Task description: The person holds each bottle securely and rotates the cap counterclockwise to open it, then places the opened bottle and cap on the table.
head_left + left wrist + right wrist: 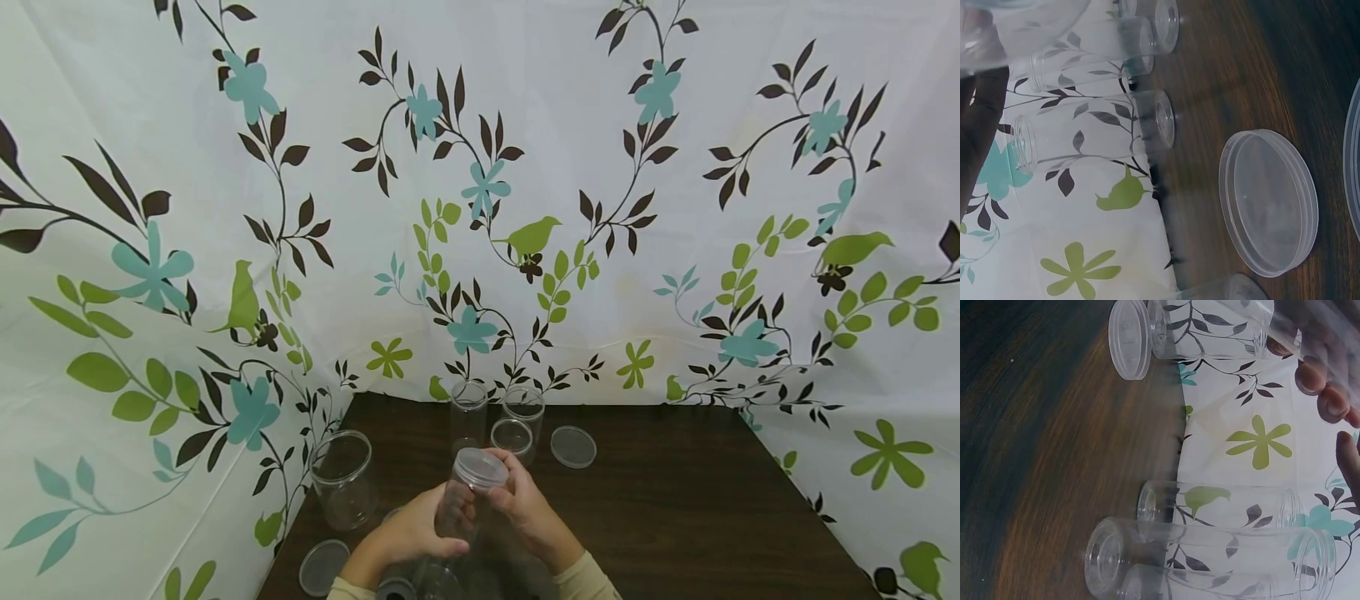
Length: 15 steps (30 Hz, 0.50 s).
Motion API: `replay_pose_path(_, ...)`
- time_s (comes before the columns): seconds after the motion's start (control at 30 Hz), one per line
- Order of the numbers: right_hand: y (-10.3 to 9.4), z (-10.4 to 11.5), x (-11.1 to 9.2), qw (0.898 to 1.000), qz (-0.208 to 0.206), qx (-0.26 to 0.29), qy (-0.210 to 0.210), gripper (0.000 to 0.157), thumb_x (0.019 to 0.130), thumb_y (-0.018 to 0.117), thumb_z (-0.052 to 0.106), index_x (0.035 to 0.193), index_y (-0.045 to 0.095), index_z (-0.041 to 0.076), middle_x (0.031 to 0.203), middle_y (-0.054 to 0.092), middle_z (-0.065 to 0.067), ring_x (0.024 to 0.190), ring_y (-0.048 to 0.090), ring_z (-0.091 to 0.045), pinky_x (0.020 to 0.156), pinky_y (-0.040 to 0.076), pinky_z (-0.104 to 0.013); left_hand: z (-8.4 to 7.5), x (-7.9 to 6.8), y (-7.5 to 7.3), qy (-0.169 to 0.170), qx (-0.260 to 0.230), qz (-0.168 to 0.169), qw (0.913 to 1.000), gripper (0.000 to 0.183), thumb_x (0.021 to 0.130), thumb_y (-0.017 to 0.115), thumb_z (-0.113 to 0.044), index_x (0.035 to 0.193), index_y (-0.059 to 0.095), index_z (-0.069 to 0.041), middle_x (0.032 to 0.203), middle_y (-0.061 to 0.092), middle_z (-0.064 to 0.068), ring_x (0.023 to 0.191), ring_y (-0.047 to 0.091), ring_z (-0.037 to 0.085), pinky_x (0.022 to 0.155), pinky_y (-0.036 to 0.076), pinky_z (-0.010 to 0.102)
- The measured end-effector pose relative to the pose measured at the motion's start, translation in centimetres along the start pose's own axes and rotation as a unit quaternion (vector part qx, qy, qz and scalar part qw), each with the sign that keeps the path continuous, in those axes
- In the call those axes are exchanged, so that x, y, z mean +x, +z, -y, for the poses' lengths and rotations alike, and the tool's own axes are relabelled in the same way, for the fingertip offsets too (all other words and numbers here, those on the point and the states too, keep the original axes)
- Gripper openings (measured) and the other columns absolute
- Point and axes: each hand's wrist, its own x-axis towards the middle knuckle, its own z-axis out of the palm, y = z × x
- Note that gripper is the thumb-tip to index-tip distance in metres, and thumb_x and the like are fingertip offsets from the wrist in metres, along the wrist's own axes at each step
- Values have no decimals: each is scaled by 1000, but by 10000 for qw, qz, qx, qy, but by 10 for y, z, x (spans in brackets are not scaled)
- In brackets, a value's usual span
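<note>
Both hands hold a clear plastic jar (455, 510), tilted slightly, above the near part of the table. A frosted round lid (482, 467) sits on its top. My left hand (411, 527) grips the jar's body from the left, thumb across the near side. On the other side, my right hand (528, 504) holds the lid's edge, with its thumb at the right rim and fingers behind. Fingertips (1329, 403) show beside the clear plastic in the right wrist view. Part of the jar appears blurred at the left wrist view's top corner.
Several uncapped clear jars (468, 421) stand at the back of the dark wood table (675, 500), a loose lid (573, 447) beside them. At left are a wide jar (345, 492) and another lid (324, 568). More clear containers (438, 583) lie below the hands. A patterned curtain (585, 333) surrounds the table.
</note>
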Motion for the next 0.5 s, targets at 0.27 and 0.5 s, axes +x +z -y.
replay_pose_path(0.27,0,4,2,9990,244,-362,8,87,95,69,47,141,34,-18,127,63,0,116,59,-14,101,45,-29,1,2,5,39,-22,146,9999,54,83,78,-9,128,49,1,112,62,7,102,66,16,92,54,31)
replay_pose_path(0.5,0,2,3,9990,361,240,146,98,93,69,52,152,19,-9,134,57,-6,121,56,-17,105,44,-32,-2,-1,2,137,-96,93,9998,53,84,77,-5,128,48,4,112,63,14,102,67,21,91,55,33)
